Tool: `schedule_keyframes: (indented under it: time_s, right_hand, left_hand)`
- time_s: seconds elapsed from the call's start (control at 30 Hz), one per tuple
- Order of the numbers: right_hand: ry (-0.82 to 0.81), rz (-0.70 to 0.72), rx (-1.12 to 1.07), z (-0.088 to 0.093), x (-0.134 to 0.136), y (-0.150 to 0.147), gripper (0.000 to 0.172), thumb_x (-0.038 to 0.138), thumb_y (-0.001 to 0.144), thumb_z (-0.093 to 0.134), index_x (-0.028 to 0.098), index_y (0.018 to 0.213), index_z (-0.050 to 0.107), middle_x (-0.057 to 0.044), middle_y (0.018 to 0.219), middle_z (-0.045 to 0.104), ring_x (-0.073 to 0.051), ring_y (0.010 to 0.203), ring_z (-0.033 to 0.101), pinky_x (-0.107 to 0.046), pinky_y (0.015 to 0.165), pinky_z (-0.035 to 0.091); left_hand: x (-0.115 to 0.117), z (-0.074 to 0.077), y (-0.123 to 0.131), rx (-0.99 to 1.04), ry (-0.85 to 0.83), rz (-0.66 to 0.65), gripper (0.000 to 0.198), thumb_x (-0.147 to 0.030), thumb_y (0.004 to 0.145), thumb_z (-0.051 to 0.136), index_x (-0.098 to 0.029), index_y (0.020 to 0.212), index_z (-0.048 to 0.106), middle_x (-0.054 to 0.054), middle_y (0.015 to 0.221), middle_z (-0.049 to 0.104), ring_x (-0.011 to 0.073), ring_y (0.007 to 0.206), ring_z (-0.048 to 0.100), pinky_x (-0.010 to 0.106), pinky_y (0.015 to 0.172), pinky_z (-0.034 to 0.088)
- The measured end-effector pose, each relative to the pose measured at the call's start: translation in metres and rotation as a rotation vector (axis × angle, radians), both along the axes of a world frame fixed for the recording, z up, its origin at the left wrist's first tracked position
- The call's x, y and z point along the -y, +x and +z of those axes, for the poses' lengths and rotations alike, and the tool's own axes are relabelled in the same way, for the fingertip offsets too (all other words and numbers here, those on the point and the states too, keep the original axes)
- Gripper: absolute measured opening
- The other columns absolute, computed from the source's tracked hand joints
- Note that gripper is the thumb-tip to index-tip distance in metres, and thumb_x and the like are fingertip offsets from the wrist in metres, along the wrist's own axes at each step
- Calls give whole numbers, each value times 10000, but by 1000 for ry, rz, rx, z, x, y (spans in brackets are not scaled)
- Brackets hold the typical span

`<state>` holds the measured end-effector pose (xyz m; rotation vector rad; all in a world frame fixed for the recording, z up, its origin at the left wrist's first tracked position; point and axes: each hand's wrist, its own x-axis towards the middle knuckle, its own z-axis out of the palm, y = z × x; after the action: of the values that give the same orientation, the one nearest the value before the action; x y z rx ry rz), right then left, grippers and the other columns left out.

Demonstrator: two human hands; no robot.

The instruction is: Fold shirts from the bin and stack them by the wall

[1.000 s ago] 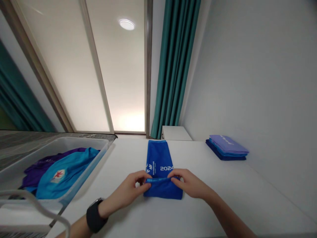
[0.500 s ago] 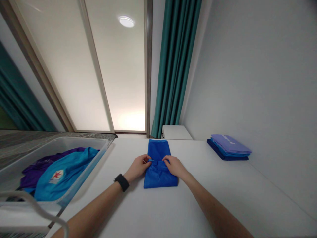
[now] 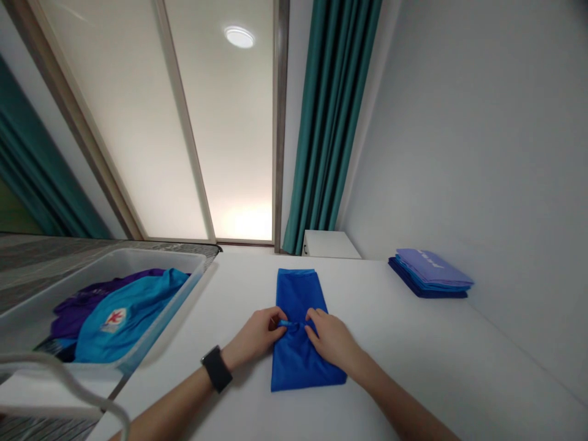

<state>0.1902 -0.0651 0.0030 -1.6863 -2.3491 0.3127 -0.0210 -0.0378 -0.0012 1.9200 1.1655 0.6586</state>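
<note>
A blue garment (image 3: 298, 361), folded into a narrow strip, lies lengthwise in front of me on the white table (image 3: 257, 410). My left hand (image 3: 264, 331), with a black watch (image 3: 217, 369) on its wrist, pinches the garment's left edge near the middle, where a lighter blue edge shows. On the other side, my right hand (image 3: 333, 340) grips the fabric between thumb and fingers. Between the hands the cloth is bunched into small creases. Which kind of garment it is I cannot make out.
To the left stands a translucent plastic bin (image 3: 184, 269) holding a light blue garment (image 3: 114, 324) and a purple one (image 3: 87, 306). A stack of folded clothes (image 3: 429, 275) sits at the right by the wall. A pale cable (image 3: 68, 380) curves at the lower left.
Both hands and the blue garment have moved toward me across the table. The fabric between my hands is more bunched. My view has shifted slightly.
</note>
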Motion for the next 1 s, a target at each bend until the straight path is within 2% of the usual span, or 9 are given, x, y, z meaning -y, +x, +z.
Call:
schedule_keyframes:
  time_s: [0.13, 0.3, 0.37, 0.47, 0.6, 0.77, 1.0]
  right_hand:
    - [-45, 68, -143, 12, 4, 7, 186, 138, 921, 424, 207, 982, 586, -51, 985, 653, -180, 935, 612, -270, 827, 409]
    - [11, 64, -242, 21, -13, 9, 188, 124, 921, 427, 201, 981, 587, -52, 987, 650, -179, 953, 602, -278, 856, 405]
    - [13, 59, -238, 17, -22, 7, 189, 116, 915, 438, 203, 987, 590, -49, 992, 649, -176, 961, 599, -277, 862, 404]
    - [-19, 29, -199, 6, -34, 5, 189, 111, 907, 454, 204, 987, 598, -52, 1011, 651, -178, 972, 598, -281, 870, 402]
    - [-33, 3, -184, -5, -40, 5, 170, 117, 903, 475, 196, 978, 606, -59, 1015, 654, -179, 968, 600, -281, 876, 400]
    - [6, -3, -193, -11, -39, 6, 152, 135, 911, 478, 195, 975, 602, -50, 986, 634, -174, 933, 591, -275, 859, 405]
    - [6, -3, -200, -17, -43, 8, 155, 109, 897, 479, 190, 949, 600, -47, 968, 624, -171, 926, 587, -275, 860, 403]
  left_hand:
    - [10, 2, 1, 104, -39, 26, 151, -256, 759, 592, -149, 852, 644, 3, 701, 621, 143, 628, 530, 243, 590, 388]
    - [-3, 15, 2, 99, 68, 70, 148, -255, 749, 599, -161, 853, 647, 8, 725, 628, 151, 663, 548, 254, 632, 417]
    - [-12, 14, 0, 85, 69, 83, 191, -249, 732, 606, -162, 897, 644, 4, 728, 626, 154, 653, 555, 258, 626, 427]
    - [-22, 3, -2, 62, 32, 87, 191, -253, 736, 592, -158, 891, 647, 9, 729, 632, 158, 638, 569, 263, 612, 433]
    - [-25, -7, -4, 44, 30, 111, 208, -284, 746, 594, -153, 893, 662, 14, 714, 637, 165, 634, 577, 269, 614, 430]
    - [-28, -5, -13, 104, 5, 114, 292, -362, 799, 551, -141, 966, 644, 10, 690, 624, 154, 571, 570, 266, 573, 428]
    - [-33, 3, -26, 97, 20, 194, 333, -444, 838, 501, -144, 846, 645, 38, 707, 655, 150, 567, 533, 262, 565, 403]
